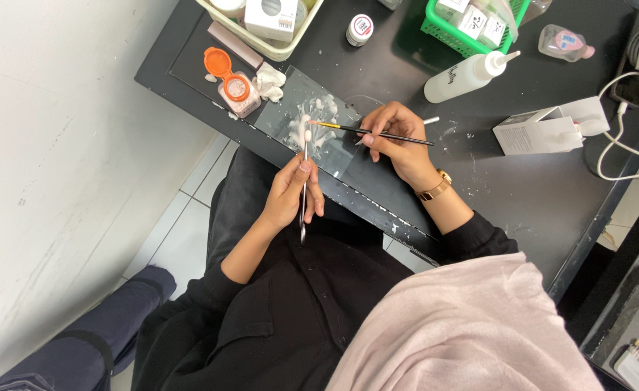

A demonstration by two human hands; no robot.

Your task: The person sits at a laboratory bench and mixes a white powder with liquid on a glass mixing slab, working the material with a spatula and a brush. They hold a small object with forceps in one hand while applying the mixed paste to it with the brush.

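My left hand (288, 197) grips a thin metal instrument (304, 190) upright, its white-coated tip over a glass slab (285, 110) smeared with white paste. My right hand (398, 139), with a gold watch on the wrist, pinches a slim black brush (388, 135). The brush's yellow-ferruled tip touches the white blob at the instrument's tip. Both hands hover at the near edge of the black table (522, 195), close together.
An open pink jar with an orange lid (234, 90) and a crumpled tissue (270, 81) sit left of the slab. A white squeeze bottle (466, 75), a white box (544, 130), a green basket (472, 32), a cream basket (276, 48) and white cables (627, 148) crowd the table's back and right.
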